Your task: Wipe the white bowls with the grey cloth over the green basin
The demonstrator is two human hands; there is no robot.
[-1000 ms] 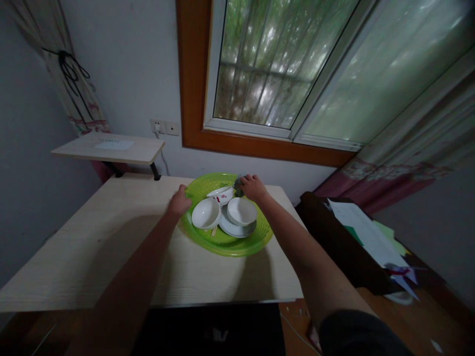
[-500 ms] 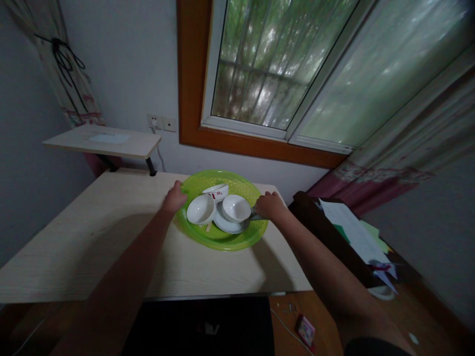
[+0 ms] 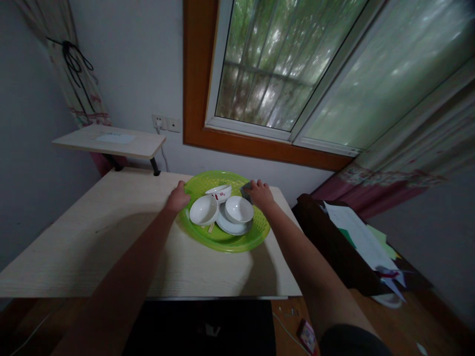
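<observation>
A round green plastic basin [image 3: 222,245] sits on the wooden table, with white dishes in it. My left hand [image 3: 178,198] is closed on its left rim. Over the right back part of the basin, my right hand [image 3: 261,195] grips a grey cloth [image 3: 245,192], which looks like a rag and is partly hidden by the fingers. One white bowl [image 3: 204,211] is at the left and another white bowl [image 3: 239,209] rests on a white plate [image 3: 233,229]. Behind them leans a bowl with red markings [image 3: 221,194]. Light wooden sticks [image 3: 211,228], perhaps chopsticks, poke out below the left bowl.
A small raised shelf [image 3: 111,138] with a paper on it stands at the table's [image 3: 126,257] back left. To the right is a dark brown box or cabinet [image 3: 330,237] bearing papers. A black seat [image 3: 200,326] is below the front edge. The window is behind.
My right hand has moved with the grey cloth from the basin's right side, beside the right bowl, back and slightly left. My left hand keeps its hold on the rim.
</observation>
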